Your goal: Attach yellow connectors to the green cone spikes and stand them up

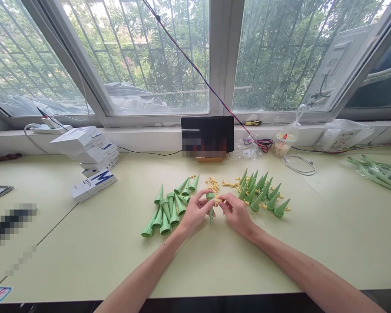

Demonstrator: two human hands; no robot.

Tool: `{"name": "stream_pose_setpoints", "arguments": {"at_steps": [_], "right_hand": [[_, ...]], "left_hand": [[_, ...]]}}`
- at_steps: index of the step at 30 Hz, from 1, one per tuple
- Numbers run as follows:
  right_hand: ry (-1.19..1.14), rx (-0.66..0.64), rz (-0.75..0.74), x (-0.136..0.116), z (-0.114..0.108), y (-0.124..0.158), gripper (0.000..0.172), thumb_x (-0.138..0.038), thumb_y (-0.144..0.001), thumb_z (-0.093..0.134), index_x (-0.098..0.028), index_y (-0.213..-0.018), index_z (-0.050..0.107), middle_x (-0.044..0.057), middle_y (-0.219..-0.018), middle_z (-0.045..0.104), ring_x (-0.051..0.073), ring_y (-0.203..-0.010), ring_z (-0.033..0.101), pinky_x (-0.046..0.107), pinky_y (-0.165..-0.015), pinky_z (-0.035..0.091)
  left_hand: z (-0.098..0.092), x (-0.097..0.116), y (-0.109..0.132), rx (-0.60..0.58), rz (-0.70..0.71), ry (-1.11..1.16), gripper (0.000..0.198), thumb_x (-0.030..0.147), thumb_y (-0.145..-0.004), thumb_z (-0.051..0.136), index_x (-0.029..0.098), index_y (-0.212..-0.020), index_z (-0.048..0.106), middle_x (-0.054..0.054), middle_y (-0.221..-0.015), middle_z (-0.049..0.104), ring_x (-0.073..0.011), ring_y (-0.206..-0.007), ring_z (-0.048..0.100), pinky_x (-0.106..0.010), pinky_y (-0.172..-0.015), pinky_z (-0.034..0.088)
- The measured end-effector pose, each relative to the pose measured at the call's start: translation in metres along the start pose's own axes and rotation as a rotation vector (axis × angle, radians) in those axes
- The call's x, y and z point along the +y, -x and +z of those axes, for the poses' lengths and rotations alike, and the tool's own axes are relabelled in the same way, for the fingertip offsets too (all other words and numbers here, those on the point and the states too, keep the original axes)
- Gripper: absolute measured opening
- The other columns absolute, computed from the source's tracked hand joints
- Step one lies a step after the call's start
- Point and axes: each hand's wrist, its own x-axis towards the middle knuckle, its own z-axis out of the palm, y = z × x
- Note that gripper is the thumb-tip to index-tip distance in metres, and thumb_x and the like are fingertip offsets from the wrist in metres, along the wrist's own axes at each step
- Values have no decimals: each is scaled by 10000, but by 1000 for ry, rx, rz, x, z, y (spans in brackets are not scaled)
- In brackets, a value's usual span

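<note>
My left hand [195, 211] is closed round a green plastic cone [210, 208], held tip down over the table. My right hand [236, 212] pinches a small yellow fitting [217, 201] against the cone's wide upper end. Several plain green cones [167, 209] lie in a heap to the left of my hands. To the right lie several green cones with yellow fittings [262, 194]. Loose yellow fittings [212, 183] are scattered just behind my hands.
A dark tablet [207, 134] stands on a wooden stand at the window. A stack of white boxes [91, 155] sits at the left. A white cable [299, 164], a cup in a bag [285, 142] and a bag of green parts [378, 172] lie at the right.
</note>
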Motion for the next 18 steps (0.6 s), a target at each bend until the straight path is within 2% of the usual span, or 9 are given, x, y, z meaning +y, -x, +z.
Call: {"name": "stream_pose_setpoints", "arguments": {"at_steps": [6,18], "right_hand": [[-6,-4,-4,2,2,0,188,-323,-987,486,-212,-988,637,42,-859,641,146,-647,551,270,-562,455],[-8,-34,20,5,3,1,232,-357,-992,477,-198,-943,638,34,-807,656,141,-613,561,267,-567,457]], "left_hand": [[2,0,1,-2,7,-24,445,464,-812,675,220,-1167,564,35,-666,583,-154,-601,650,-291,-641,519],[1,-4,0,-15,64,12,394,405,-809,695,227,-1143,587,43,-648,536,-129,-563,608,-263,-578,513]]}}
